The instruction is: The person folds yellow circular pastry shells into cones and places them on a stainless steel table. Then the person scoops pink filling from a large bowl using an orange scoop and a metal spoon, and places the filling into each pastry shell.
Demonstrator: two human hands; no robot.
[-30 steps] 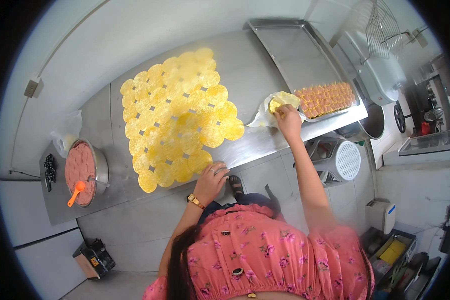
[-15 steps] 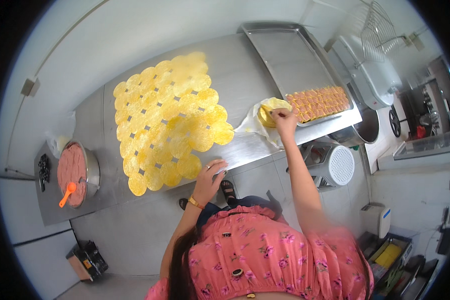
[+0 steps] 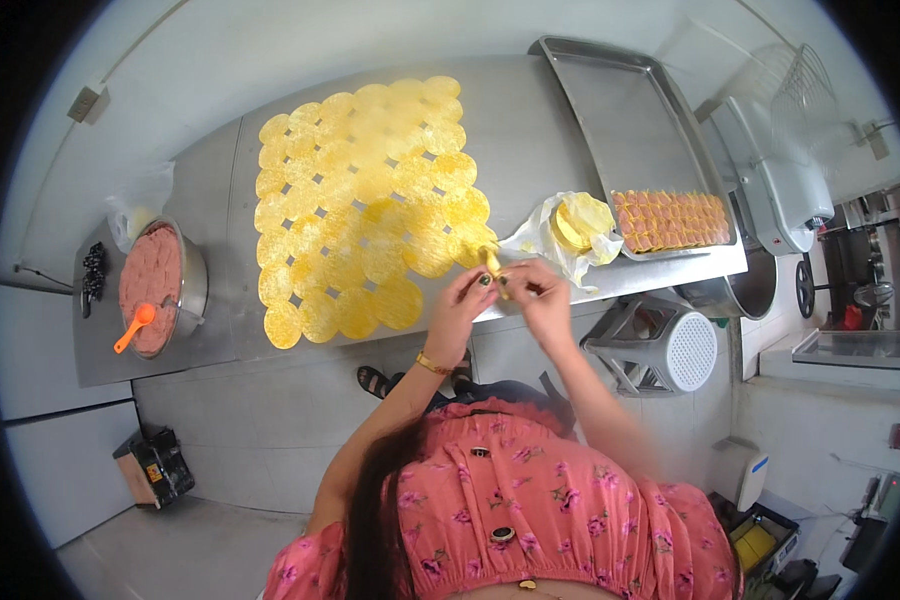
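Change: 0.5 s ago the right hand [image 3: 538,293] was at the stack of round yellow wrappers [image 3: 580,220], left hand [image 3: 462,303] idle at the table edge. Now they meet just over the near edge of the steel table [image 3: 515,170], a yellow wrapper piece [image 3: 492,262] between them. So handling has moved off the stack, into a 2-hand pinch beside the laid-out wrapper grid [image 3: 370,240].

Grip: fingers of both hands closed to a pinch on the piece, fingertips almost together. It's bunched or edge-on; can't tell if it's 1 layer or several.

Counts:
- wrapper grid: roughly 40 discs, overlaps and glare block an exact figure; nearest row shows 4
- stack: 1, on crumpled white wrap [image 3: 542,225]; layers not countable
- sheet pan [image 3: 630,130]: 1, near end packed with filled pieces [image 3: 670,220], too small to count
- metal bowl [image 3: 195,285]: 1, far left, with pink ground filling [image 3: 150,275]
- orange scoop [image 3: 144,314]: 1, resting on filling
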